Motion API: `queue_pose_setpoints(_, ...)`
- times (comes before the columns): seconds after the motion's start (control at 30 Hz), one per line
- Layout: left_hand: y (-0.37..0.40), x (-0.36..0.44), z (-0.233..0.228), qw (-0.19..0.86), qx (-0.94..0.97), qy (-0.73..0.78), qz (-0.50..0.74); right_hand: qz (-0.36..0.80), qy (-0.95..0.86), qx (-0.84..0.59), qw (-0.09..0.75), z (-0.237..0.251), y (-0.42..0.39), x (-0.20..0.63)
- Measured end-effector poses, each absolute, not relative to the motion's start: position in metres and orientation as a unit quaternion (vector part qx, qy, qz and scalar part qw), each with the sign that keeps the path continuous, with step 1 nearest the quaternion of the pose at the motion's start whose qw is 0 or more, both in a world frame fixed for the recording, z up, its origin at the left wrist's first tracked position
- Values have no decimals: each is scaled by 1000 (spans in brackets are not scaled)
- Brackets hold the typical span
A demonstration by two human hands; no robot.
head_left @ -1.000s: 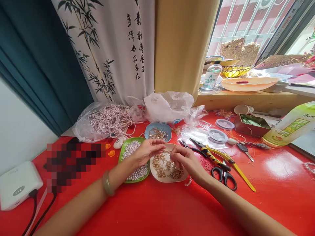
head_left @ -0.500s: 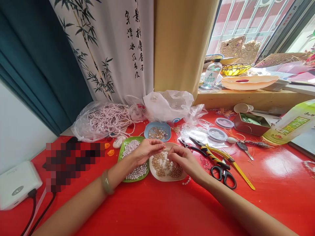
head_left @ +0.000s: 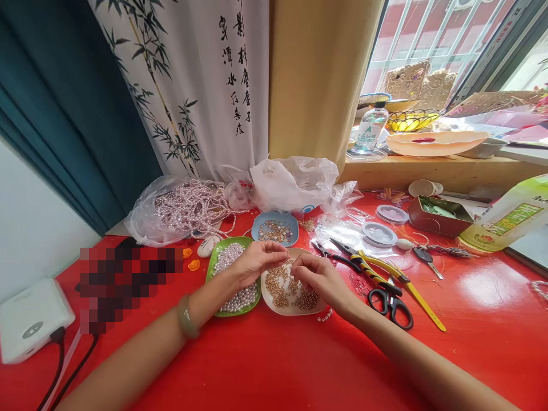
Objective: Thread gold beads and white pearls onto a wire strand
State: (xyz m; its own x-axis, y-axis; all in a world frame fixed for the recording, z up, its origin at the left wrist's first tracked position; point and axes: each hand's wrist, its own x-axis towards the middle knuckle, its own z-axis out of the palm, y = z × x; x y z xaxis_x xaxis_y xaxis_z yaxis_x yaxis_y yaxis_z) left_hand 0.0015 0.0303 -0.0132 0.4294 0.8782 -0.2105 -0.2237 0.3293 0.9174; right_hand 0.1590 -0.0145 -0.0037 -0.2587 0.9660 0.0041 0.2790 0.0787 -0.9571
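Observation:
My left hand (head_left: 256, 261) hovers over the gap between a green dish (head_left: 213, 267) of white pearls and a white dish (head_left: 269, 302) of small gold beads, its fingertips pinched together on something too small to make out. My right hand (head_left: 322, 275) rests over the white dish, thumb and forefinger pinched near the gold beads, close to the left fingertips. A short strand of pearls (head_left: 325, 315) trails on the red table (head_left: 274, 359) below my right wrist. A blue dish (head_left: 274, 229) of gold pieces sits just behind both hands.
Pliers (head_left: 368, 268) and black scissors (head_left: 390, 305) lie right of my right hand. Plastic bags (head_left: 295, 182), one with pink pearl strands (head_left: 188, 208), stand behind the dishes. A metal tin (head_left: 436, 216), thread spools (head_left: 379, 233), keys (head_left: 423, 256) and a green bottle (head_left: 509, 220) lie at right. A white charger (head_left: 32, 319) sits at left.
Both hands stay over the dishes; my right hand's fingers have shifted slightly toward the left fingertips. The view has moved a little.

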Motion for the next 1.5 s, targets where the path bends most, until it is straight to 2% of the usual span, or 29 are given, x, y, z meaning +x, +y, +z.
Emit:
queue_pose_setpoints(0.2,31,-2,-8,656,544,387,351,444,-660,-493,353,-3,-13,160)
queue_pose_setpoints(0.33,43,-21,6,544,657,427,299,431,-668,-502,339,0,-13,159)
queue_pose_setpoints(0.53,53,-56,28,336,821,449,109,394,-696,-501,331,1,-15,158)
queue_pose_setpoints(0.63,49,-60,32,283,851,440,42,390,-698,-500,333,1,-15,159)
queue_pose_setpoints(0.9,48,-52,16,268,886,379,-6,401,-695,-494,334,1,-16,160)
queue_pose_setpoints(1.13,46,-57,23,375,823,426,-9,404,-702,-492,319,-2,-17,157)
queue_pose_setpoints(1.23,47,-58,25,384,815,433,-7,410,-703,-483,322,-3,-17,156)
queue_pose_setpoints(1.4,51,-56,23,401,805,435,49,421,-696,-484,323,-2,-18,155)
queue_pose_setpoints(1.5,48,-48,22,483,753,430,122,437,-686,-481,329,-1,-19,154)
